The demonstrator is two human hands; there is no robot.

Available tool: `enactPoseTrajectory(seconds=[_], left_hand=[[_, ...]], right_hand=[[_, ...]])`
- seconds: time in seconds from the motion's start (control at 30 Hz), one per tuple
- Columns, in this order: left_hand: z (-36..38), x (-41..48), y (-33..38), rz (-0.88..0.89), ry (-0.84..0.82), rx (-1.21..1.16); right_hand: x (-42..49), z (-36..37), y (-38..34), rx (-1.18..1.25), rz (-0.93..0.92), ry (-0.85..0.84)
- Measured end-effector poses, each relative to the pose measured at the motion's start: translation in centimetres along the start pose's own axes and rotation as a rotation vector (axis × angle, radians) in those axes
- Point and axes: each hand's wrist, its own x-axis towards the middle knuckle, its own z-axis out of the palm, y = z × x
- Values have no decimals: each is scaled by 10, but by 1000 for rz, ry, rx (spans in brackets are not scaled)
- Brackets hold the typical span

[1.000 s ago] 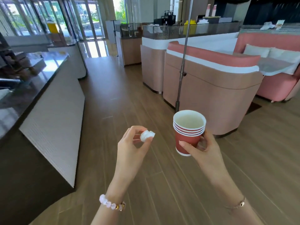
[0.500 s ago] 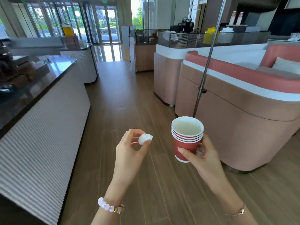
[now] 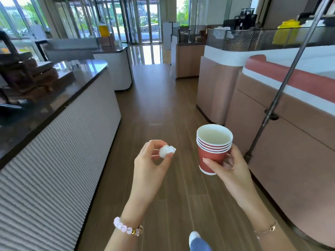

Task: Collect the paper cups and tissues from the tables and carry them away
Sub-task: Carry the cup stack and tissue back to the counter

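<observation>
My right hand [image 3: 229, 168] grips a stack of several nested red paper cups [image 3: 213, 148] with white rims, held upright at chest height. The top cup looks empty inside. To its left, my left hand [image 3: 150, 163] pinches a small crumpled white tissue ball [image 3: 166, 151] between thumb and fingertips. Both hands hover over the wooden floor, a short gap between them.
A long dark-topped counter with a ribbed white front [image 3: 54, 151] runs along my left. Pink-and-tan booth backs [image 3: 282, 134] and a slanted metal pole [image 3: 277, 98] line the right. A wooden-floor aisle [image 3: 155, 98] leads ahead to glass doors [image 3: 145, 20]. My shoe [image 3: 194, 236] shows below.
The view has swung left and moved forward along the aisle; the booth seating has slid off to the right. Both hands keep the same hold on tissue and cups.
</observation>
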Motion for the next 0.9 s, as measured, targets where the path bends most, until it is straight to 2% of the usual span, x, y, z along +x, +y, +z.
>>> enactPoseTrajectory(seconds=[0.53, 0.9], left_hand=[[94, 322, -107, -41, 170, 65], [127, 523, -204, -44, 174, 69]], right_hand=[[377, 49, 77, 90, 7, -196], [582, 103, 146, 86, 37, -179]])
